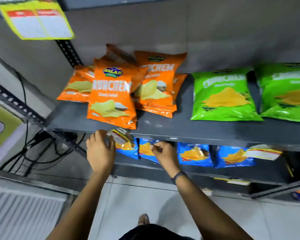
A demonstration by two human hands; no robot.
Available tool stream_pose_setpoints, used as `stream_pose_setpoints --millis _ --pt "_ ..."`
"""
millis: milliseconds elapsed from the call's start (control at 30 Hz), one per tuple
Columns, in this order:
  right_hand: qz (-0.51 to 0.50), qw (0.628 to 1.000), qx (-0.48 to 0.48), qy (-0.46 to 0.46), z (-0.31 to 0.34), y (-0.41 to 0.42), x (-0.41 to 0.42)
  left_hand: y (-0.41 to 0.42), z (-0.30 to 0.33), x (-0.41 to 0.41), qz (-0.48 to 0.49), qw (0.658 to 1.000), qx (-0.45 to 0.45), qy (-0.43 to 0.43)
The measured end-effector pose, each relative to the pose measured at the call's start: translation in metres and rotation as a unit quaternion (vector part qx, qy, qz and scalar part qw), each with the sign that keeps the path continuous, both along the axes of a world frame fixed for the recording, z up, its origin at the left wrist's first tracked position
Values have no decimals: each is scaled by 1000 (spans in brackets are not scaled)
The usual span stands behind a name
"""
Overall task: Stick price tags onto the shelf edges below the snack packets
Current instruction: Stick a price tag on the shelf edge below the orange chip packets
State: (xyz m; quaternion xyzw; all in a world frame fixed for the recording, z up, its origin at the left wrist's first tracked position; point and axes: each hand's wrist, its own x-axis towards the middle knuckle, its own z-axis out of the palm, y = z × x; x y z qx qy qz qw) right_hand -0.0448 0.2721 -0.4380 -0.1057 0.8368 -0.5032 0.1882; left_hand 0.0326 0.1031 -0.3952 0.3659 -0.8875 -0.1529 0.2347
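Note:
A yellow, red and white price tag (120, 136) sits at the front edge of the dark grey shelf (180, 130), just below the orange snack packets (112, 97). My left hand (100, 149) holds this tag at its left end, thumb and fingers around it. My right hand (164, 154) hovers a little to the right and lower, fingertips pinched together; whether something small is between them is unclear. Green snack packets (223, 96) lie further right on the same shelf. Another price tag (263, 152) hangs on the shelf edge at the right.
Blue snack packets (194, 155) stand on the lower shelf. A large yellow sheet of tags (36, 19) hangs at the upper left. Perforated metal uprights (16, 103) and black cables (33, 146) are at the left. Pale floor tiles and my foot (143, 219) are below.

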Motion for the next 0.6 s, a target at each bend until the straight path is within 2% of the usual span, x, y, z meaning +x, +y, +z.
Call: stream_pose_setpoints --millis 67,133,200,233,300,467,533,600 --pt "-4 996 -38 -86 -4 -44 11 -29 3 5 -47 998 -52 -7" --pt "-41 974 -112 -194 -7 -75 20 -47 9 1 -126 986 -108 -22" --pt "-71 942 -190 -269 -8 -92 26 -56 14 -9 -229 966 -114 -45" --pt "-85 933 -211 -278 -8 -96 27 -58 16 -15 -271 955 -100 -62" --pt "-109 934 -208 -268 -9 -99 25 -56 15 -27 -310 943 -78 -97" --pt "-109 938 -214 -250 -11 -92 18 -52 15 -49 -291 944 -5 -155" --pt "-104 957 -197 -186 -15 -84 17 -58 14 -45 -299 942 47 -149" --pt "-102 977 -165 -84 -18 -77 16 -68 10 -33 -317 935 82 -138"
